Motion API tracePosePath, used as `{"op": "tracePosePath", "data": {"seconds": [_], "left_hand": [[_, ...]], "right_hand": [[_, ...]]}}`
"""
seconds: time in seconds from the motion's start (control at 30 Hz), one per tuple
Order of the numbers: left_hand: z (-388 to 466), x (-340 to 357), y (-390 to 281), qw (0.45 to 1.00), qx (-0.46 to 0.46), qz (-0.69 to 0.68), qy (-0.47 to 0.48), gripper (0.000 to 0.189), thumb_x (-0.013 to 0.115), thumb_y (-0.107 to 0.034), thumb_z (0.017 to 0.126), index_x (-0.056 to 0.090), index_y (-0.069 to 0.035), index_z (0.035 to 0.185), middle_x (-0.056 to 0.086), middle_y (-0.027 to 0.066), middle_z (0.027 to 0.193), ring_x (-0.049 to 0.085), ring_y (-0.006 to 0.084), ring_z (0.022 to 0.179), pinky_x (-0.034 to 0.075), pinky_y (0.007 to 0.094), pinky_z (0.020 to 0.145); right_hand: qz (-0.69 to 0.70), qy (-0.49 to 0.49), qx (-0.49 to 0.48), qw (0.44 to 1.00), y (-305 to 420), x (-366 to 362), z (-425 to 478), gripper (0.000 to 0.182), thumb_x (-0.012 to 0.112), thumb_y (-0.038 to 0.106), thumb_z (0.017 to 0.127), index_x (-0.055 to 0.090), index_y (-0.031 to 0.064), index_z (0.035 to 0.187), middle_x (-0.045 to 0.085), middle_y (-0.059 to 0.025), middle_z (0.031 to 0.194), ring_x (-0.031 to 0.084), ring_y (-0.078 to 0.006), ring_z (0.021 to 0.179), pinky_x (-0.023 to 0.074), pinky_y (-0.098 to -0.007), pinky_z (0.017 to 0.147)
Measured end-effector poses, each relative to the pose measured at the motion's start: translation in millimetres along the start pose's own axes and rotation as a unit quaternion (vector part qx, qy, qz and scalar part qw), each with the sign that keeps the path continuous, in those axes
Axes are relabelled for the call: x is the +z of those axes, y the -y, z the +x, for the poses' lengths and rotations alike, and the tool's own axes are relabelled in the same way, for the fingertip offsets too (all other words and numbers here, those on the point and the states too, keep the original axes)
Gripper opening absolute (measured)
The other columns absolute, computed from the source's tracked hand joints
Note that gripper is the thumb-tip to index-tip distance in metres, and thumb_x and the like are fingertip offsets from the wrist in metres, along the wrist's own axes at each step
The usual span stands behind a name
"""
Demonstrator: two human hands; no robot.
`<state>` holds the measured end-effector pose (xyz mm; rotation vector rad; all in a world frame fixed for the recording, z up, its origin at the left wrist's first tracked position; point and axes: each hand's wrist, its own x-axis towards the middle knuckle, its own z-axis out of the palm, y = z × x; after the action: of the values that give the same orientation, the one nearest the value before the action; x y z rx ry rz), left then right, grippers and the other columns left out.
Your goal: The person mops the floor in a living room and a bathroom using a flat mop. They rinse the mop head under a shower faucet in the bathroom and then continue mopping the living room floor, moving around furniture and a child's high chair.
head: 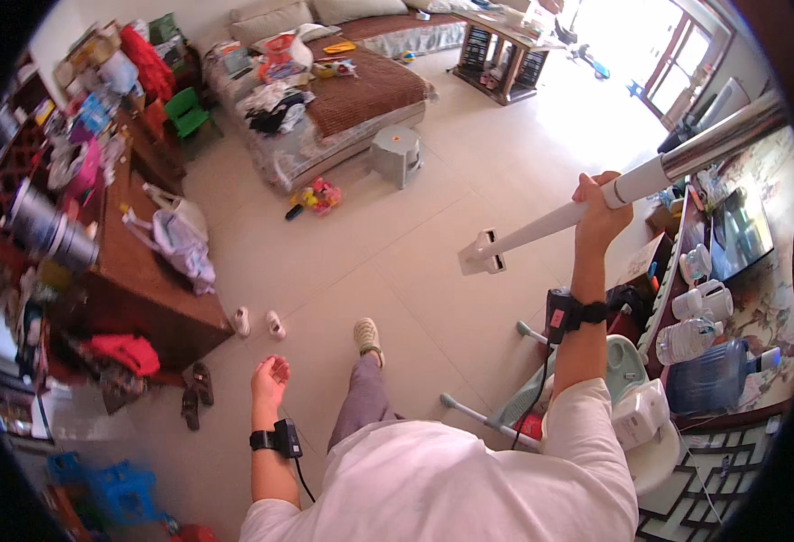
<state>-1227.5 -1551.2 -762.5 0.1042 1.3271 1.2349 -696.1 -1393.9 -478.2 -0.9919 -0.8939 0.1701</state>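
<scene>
My right hand point(603, 213) is wrapped around a long white pole point(546, 227), which has a shiny metal section toward its upper right end. At the pole's lower end is a small pale head point(485, 252) with dark slots; I cannot tell whether it touches the tiled floor point(342, 271). My left hand point(271, 379) hangs at my side with its fingers loosely curled and nothing in it. Close by on the floor lies a pair of small pale shoes point(275, 325). Below my body, one foot wears a beige clog point(368, 339).
A grey stool point(397, 152) and colourful toys point(322, 196) are near the sofa point(370, 101). To the left stands a brown cabinet point(160, 284) with bags on it. At right are a high chair point(623, 362) and a table with a large blue water bottle point(705, 376).
</scene>
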Motion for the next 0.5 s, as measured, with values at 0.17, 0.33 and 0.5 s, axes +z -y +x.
{"op": "tracePosePath", "data": {"seconds": [0.17,0.33,0.5], "left_hand": [[154.2,105.1,-41.0,1.0,-0.024,0.02,-0.001,0.008,0.052,-0.014,0.087,0.055,-0.01,0.092,0.06,0.0042,0.087,0.059,0.0158,0.078,0.049,0.03,0.068],[278.9,294.2,-106.6,0.987,-0.003,0.109,0.118,0.011,0.052,-0.014,0.087,0.054,-0.009,0.097,0.062,0.0043,0.086,0.061,0.0147,0.076,0.05,0.0286,0.068],[361.5,503.5,-123.4,0.963,0.004,0.172,0.206,0.012,0.053,-0.015,0.088,0.054,-0.008,0.098,0.063,0.0056,0.088,0.061,0.0154,0.077,0.049,0.0282,0.071]], "right_hand": [[-0.022,-0.03,0.002,0.999,-103.8,27.6,93.1,0.019,0.065,-0.008,0.069,0.051,0.0027,0.076,0.051,-0.0043,0.061,0.052,-0.0136,0.049,0.043,-0.0262,0.049],[-0.063,-0.062,0.007,0.996,-169.2,65.6,183.5,0.021,0.062,-0.01,0.068,0.049,0.0043,0.074,0.051,-0.0048,0.06,0.05,-0.0136,0.048,0.0419,-0.0259,0.048],[-0.027,-0.099,0.01,0.995,-254.2,102.5,270.5,0.023,0.061,-0.011,0.068,0.048,0.0046,0.077,0.048,-0.0046,0.058,0.047,-0.0138,0.047,0.042,-0.0268,0.047]]}}
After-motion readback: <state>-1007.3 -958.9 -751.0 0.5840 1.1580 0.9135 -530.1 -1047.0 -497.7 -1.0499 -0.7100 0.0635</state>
